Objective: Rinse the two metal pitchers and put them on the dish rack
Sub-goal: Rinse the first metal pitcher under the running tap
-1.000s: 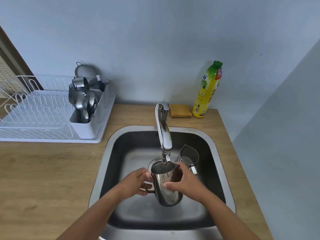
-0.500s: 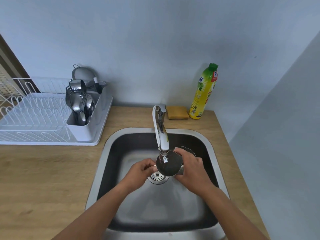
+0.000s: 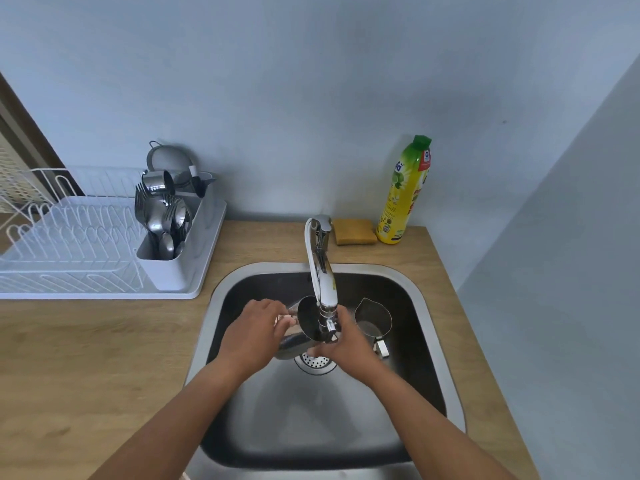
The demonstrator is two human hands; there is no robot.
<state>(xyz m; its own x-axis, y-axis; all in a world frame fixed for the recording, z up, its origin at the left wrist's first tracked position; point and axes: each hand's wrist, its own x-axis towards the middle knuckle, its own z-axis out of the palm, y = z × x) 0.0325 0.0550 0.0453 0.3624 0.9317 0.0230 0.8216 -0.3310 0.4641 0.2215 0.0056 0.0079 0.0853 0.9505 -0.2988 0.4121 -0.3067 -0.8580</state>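
A metal pitcher (image 3: pixel 306 320) lies tipped on its side under the faucet (image 3: pixel 322 271), its mouth facing away from me, over the sink drain. My left hand (image 3: pixel 256 336) grips its base end from the left. My right hand (image 3: pixel 346 341) holds it from the right, just below the spout. A second metal pitcher (image 3: pixel 373 320) stands upright on the sink floor to the right, untouched. The white dish rack (image 3: pixel 69 244) sits on the counter at the left.
The steel sink (image 3: pixel 426 306) is set in a wooden counter (image 3: pixel 69 375). A cutlery holder (image 3: pixel 166 230) with spoons, forks and a small cup fills the rack's right end. A yellow sponge (image 3: pixel 354 231) and a dish soap bottle (image 3: pixel 403 192) stand behind the sink. A wall closes the right side.
The held pitcher has gone from upright under the spout to tipped on its side. Both hands moved left and away from me with it, uncovering the second pitcher.
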